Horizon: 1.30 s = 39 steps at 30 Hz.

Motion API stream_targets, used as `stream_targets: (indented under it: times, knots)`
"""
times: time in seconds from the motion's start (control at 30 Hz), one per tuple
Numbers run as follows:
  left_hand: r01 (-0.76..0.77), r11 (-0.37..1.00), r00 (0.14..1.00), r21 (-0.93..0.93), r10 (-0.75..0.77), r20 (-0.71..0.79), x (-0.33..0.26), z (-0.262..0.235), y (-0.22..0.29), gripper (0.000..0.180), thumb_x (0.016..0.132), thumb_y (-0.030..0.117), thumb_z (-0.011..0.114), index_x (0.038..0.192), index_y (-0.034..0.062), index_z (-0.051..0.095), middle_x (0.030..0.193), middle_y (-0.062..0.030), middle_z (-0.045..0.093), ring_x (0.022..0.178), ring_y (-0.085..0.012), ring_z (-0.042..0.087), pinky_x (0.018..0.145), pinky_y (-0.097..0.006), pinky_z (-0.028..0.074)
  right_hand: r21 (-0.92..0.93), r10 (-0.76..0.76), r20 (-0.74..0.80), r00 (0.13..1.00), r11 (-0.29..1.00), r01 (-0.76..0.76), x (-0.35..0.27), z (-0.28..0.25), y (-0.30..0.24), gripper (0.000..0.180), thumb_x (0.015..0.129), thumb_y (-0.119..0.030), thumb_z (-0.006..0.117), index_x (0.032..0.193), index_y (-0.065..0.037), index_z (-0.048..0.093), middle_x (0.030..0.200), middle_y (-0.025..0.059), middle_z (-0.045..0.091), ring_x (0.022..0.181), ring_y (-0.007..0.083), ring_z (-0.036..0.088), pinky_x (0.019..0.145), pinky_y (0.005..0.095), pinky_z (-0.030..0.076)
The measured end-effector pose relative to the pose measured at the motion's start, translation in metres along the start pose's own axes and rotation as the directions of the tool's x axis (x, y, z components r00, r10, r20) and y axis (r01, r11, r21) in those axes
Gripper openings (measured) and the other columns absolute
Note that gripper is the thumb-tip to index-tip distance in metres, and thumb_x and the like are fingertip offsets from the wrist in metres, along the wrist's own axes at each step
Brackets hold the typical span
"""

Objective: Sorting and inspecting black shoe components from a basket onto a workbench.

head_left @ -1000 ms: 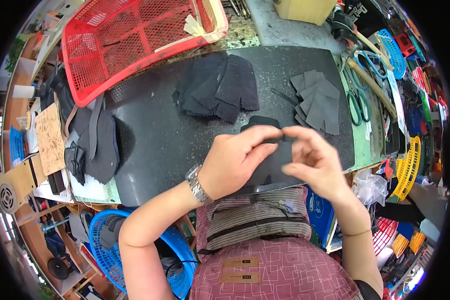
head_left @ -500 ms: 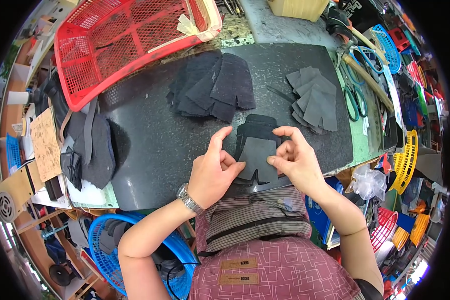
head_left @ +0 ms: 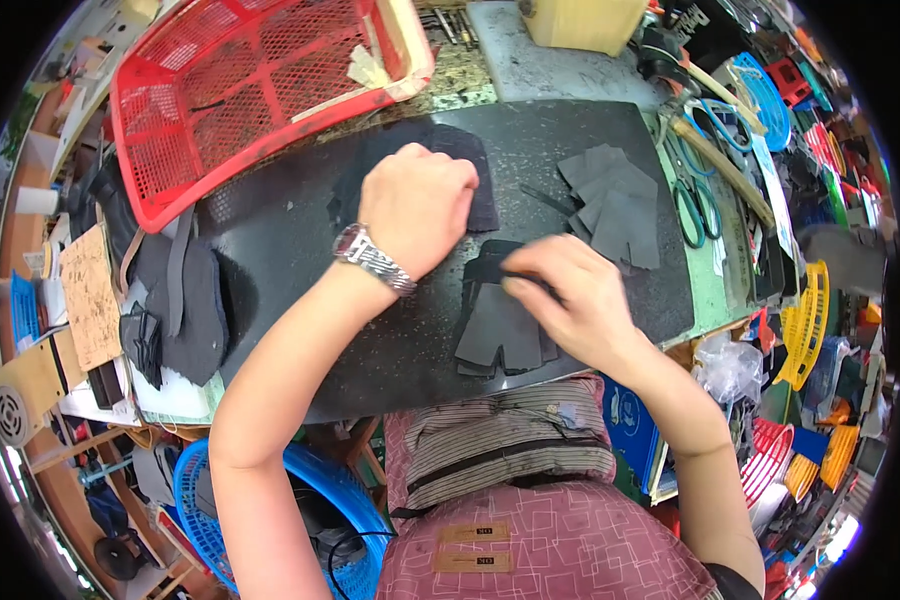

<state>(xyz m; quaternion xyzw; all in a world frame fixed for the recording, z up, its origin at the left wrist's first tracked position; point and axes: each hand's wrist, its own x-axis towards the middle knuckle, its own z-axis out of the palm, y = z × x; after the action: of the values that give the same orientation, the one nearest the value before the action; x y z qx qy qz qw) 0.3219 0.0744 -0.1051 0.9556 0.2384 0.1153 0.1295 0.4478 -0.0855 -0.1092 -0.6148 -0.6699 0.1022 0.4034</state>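
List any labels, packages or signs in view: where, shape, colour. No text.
Two small tan rectangular labels on the pink patterned apron, bottom centre, one above the other.
Small pale tag on the striped grey waist pouch, just below the right hand.
Blue printed packet or card under the table edge, right of the pouch.
Brown cardboard sheet with faint markings, far left.
No screens.

We see a dark grey cut fabric piece point(head_left: 500, 330) lying flat at 6 o'clock; a dark stack point(head_left: 470, 175) at 12 o'clock.
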Motion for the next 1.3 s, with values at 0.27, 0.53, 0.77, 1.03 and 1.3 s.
stream_targets:
  times: [0.27, 0.53, 0.77, 1.03, 1.3]
  knots:
    - [0.094, 0.938, 0.917, -0.334, -0.212, -0.338, 0.004, 0.006, -0.008, 0.011, 0.079, 0.016, 0.063, 0.086, 0.0089, 0.067, 0.082, -0.0090, 0.066, 0.073, -0.0256, 0.062, 0.068, -0.038, 0.049, 0.005, -0.183, 0.062, 0.981, 0.983, 0.183, 0.029, 0.023, -0.009, 0.024, 0.075, -0.010, 0.070, 0.097, -0.005, 0.062, 0.099, 0.0125, 0.063, 0.089, 0.0273, 0.062, 0.076, 0.0358, 0.051]
    - [-0.423, 0.827, 0.804, 0.371, 0.531, -0.266, -0.064, -0.025, 0.056, 0.027, 0.077, 0.016, 0.057, 0.097, -0.0011, 0.064, 0.086, -0.0130, 0.064, 0.076, -0.0214, 0.060, 0.061, -0.027, 0.047, -0.301, 0.000, -0.164, 0.986, 0.952, -0.050, 0.021, -0.040, 0.043, 0.028, 0.076, -0.013, 0.069, 0.102, -0.007, 0.062, 0.104, 0.0120, 0.063, 0.097, 0.0293, 0.060, 0.083, 0.0371, 0.050]
    - [-0.323, 0.943, 0.915, -0.079, 0.290, -0.280, -0.105, 0.014, 0.068, 0.055, 0.076, 0.045, 0.068, 0.109, 0.0013, 0.062, 0.109, -0.0149, 0.060, 0.088, -0.0289, 0.058, 0.075, -0.038, 0.049, -0.500, 0.158, -0.249, 0.956, 0.824, -0.267, -0.034, -0.078, 0.067, 0.029, 0.077, -0.016, 0.070, 0.101, -0.003, 0.063, 0.110, 0.0131, 0.060, 0.102, 0.0307, 0.057, 0.088, 0.0355, 0.047]
    - [0.376, 0.114, 0.891, -0.919, -0.317, 0.325, -0.095, -0.003, 0.061, 0.067, 0.081, 0.008, 0.069, 0.138, 0.0070, 0.034, 0.097, -0.0072, 0.064, 0.071, -0.0083, 0.058, 0.062, -0.022, 0.047, 0.484, 0.599, 0.466, 0.651, 0.444, -0.754, -0.011, -0.049, 0.001, 0.014, 0.081, -0.007, 0.069, 0.092, -0.001, 0.063, 0.070, -0.0010, 0.061, 0.059, 0.0047, 0.055, 0.054, 0.0200, 0.046]
    - [0.502, 0.523, 0.862, -0.689, -0.367, 0.349, -0.099, 0.008, 0.061, 0.072, 0.080, 0.004, 0.065, 0.141, 0.0079, 0.028, 0.064, -0.0072, 0.063, 0.054, -0.0155, 0.062, 0.054, -0.028, 0.048, 0.462, 0.616, 0.427, 0.662, 0.481, -0.745, -0.015, -0.011, 0.019, 0.032, 0.079, -0.005, 0.069, 0.107, -0.001, 0.055, 0.068, -0.0010, 0.055, 0.060, 0.0048, 0.051, 0.057, 0.0217, 0.043]
